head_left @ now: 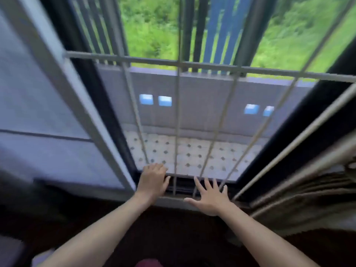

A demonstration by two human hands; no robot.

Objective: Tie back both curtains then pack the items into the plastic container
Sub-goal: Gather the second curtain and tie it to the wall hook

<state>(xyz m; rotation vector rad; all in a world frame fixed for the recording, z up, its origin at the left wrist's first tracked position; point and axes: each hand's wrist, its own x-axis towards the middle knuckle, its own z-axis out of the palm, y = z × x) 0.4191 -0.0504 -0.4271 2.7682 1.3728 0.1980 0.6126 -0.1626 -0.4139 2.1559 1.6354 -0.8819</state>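
Both grips slack and holding nothing, left hand point(154, 180) and right hand point(210, 197) fingers spread at window grille point(177, 112) base, brown curtain point(308, 195) bunched right.

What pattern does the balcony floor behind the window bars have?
The pale tiled balcony floor has a regular grid of small dark dots. The head view shows it, slightly blurred.

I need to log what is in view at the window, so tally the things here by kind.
Hands: 2, the left hand and the right hand, both at the sill
Curtains: 1, a bunched curtain at the right
Upright window bars: 4, e.g.
Blue squares on the outside wall: 4, e.g.
Total: 11
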